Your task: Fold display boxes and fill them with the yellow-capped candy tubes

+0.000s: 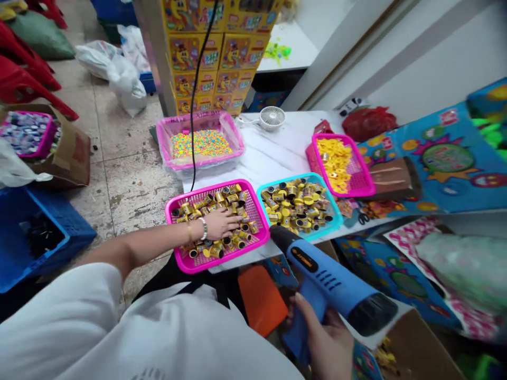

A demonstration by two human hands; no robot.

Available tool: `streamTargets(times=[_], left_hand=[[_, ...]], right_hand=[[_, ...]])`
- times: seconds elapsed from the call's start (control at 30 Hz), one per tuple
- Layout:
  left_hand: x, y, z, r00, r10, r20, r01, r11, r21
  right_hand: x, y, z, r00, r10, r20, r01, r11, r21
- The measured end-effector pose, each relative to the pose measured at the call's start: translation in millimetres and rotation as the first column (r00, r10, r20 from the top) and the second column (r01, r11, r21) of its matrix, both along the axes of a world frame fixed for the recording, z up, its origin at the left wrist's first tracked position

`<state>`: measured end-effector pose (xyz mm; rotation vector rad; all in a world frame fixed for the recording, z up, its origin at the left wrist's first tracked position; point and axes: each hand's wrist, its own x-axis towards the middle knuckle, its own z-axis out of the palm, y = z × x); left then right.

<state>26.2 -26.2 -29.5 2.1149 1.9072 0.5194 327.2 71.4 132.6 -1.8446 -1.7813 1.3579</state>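
My left hand [222, 224] rests palm-down on a heap of small gold-and-black cylindrical canisters [214, 211] in a magenta plastic mesh basket [216, 258], and it does not appear to grip any. Low at the right, my right hand [320, 338] wraps around the handle of a blue heat gun [328, 277]. The gun's black nozzle [279, 237] points forward-left, close to the rim of a cyan basket [312, 232] heaped with similar canisters. My white sleeve fills the bottom left of the view.
A white marble-patterned table [273, 153] holds a pink tray of colourful beads [202, 142], a pink basket of yellow pieces [336, 163] and a small white fan [272, 117]. Yellow cartons [217, 58] stand behind it, and a blue crate [39, 232] sits on the tiled floor.
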Motion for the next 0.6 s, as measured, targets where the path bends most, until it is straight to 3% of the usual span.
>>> streamTargets(times=[0.1, 0.2, 0.3, 0.4, 0.47, 0.53, 0.6], left_hand=[[-17, -62, 16.3, 0.994, 0.095, -0.047, -0.098, 0.994, -0.053], [-24, -91, 29.4, 0.975, 0.215, -0.050, -0.218, 0.972, -0.088], [-22, -65, 33.2, 0.969, 0.247, -0.012, -0.247, 0.968, -0.038], [-15, -1, 29.4, 0.957, 0.284, 0.054, -0.285, 0.958, 0.022], [-4, 34, 23.5, 0.897, 0.437, 0.071, -0.435, 0.899, -0.044], [14, 47, 16.8, 0.869, 0.488, 0.082, -0.479, 0.871, -0.113], [37, 36, 12.2, 0.907, 0.407, 0.106, -0.393, 0.910, -0.131]], right_hand=[[-6, -10, 2.1, 0.999, -0.004, 0.050, 0.010, 0.992, -0.126], [-14, -14, 2.6, 0.996, 0.049, 0.071, -0.038, 0.988, -0.149], [-27, -9, 1.9, 0.991, 0.100, 0.086, -0.094, 0.993, -0.070], [-45, 0, 4.3, 0.991, 0.118, 0.058, -0.118, 0.993, -0.006], [-57, 7, 7.7, 0.990, 0.134, 0.037, -0.134, 0.991, -0.001], [-64, 11, 10.2, 0.985, 0.172, 0.018, -0.172, 0.985, -0.007], [-65, 16, 10.1, 0.976, 0.217, 0.019, -0.217, 0.976, -0.019]])
